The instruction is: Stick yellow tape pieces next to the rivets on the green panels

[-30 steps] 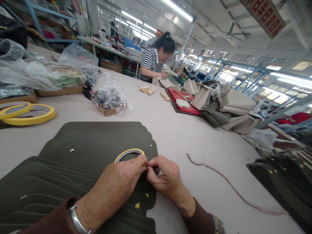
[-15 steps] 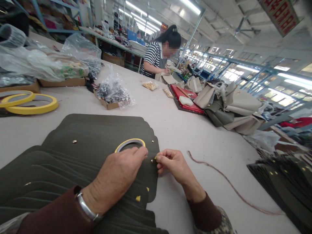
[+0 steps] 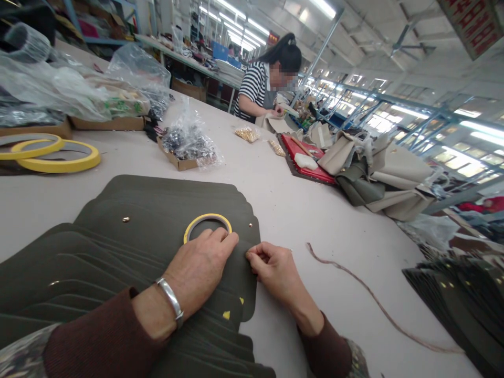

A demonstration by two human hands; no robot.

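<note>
My left hand (image 3: pixel 202 262) is closed on a narrow roll of yellow tape (image 3: pixel 208 216) with a grey core, held over the stack of dark green panels (image 3: pixel 169 197). At the right edge of the top panel, my right hand (image 3: pixel 271 265) pinches thumb and forefinger together over the spot of a small metal stud. A bit of yellow tape is at those fingertips, now almost wholly hidden. Another small stud (image 3: pixel 250 225) shows just above, and a larger gold one (image 3: pixel 125 219) sits further left. Small yellow tape pieces (image 3: pixel 226 315) lie on the panels below my left hand.
Larger yellow tape rolls (image 3: pixel 63 165) lie at left, near plastic bags. Ahead is a small carton of metal parts (image 3: pixel 187 163). A cord (image 3: pixel 362 283) and dark panels (image 3: pixel 452 294) lie at right. Across the table, a person (image 3: pixel 255 89) works near beige bag pieces (image 3: pixel 405 168).
My right hand has shifted slightly left onto the panel's edge, and its fingertips now cover the lower stud and tape bit. The view has turned slightly left.
</note>
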